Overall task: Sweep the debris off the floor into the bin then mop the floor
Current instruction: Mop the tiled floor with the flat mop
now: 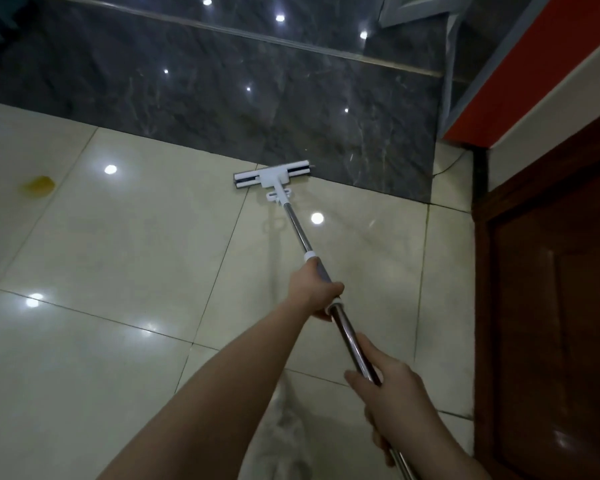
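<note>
The work looks to be in its second stage, the mopping. Both hands are on the mop (293, 223): the left hand (317, 294) grips the grey sleeve farther along the pole, and the right hand (395, 396) grips the bare metal nearer the body. The fingers (355, 378) of each hand are curled close round the shaft.

The mop head (271, 176) lies flat on the pale tiled floor (118, 254), at its far edge, just touching the border of the dark marble strip (222, 98). A dull, streaky wet trail (288, 410) runs along the tiles under the pole, which suggests that this lane has been wiped. The tiles to the left are glossy, and I cannot tell whether they are damp.

No broom, dustpan or bin is in view, so the sweeping cannot be confirmed. One small yellow patch (39, 186) sits on the far left tile, either a scrap or a stain. That area likely remains to be done. A wooden door (551, 306) stands on the right.
</note>
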`<action>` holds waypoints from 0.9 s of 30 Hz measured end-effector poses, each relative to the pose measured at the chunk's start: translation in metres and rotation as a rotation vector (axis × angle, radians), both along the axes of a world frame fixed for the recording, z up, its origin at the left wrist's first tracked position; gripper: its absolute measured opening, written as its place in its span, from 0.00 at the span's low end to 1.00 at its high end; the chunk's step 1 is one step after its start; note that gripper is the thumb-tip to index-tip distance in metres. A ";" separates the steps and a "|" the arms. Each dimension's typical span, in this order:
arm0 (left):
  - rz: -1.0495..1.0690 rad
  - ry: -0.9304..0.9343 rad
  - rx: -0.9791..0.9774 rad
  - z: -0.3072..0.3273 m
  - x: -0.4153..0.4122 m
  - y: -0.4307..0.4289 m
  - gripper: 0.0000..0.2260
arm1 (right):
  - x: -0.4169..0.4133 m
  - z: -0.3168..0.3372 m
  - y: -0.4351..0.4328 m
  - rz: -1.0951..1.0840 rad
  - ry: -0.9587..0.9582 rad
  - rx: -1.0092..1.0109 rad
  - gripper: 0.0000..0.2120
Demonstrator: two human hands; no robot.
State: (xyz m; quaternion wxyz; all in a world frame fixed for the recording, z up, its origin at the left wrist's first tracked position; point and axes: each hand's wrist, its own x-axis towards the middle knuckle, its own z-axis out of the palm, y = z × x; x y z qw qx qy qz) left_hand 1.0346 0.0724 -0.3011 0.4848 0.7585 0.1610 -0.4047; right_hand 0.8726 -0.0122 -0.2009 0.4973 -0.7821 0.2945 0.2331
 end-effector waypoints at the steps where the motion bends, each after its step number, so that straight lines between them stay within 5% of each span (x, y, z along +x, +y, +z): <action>1: -0.006 -0.011 0.004 -0.004 0.025 0.004 0.26 | 0.024 -0.004 0.004 -0.008 -0.012 0.023 0.31; 10: 0.001 -0.101 -0.001 -0.039 0.185 0.028 0.20 | 0.189 -0.053 0.022 0.011 -0.016 0.031 0.23; 13: 0.011 -0.118 -0.005 -0.043 0.197 0.037 0.20 | 0.201 -0.057 0.031 0.027 -0.003 0.041 0.27; 27: 0.084 -0.033 0.009 0.003 0.014 0.061 0.21 | 0.030 0.007 0.034 0.224 0.088 0.004 0.39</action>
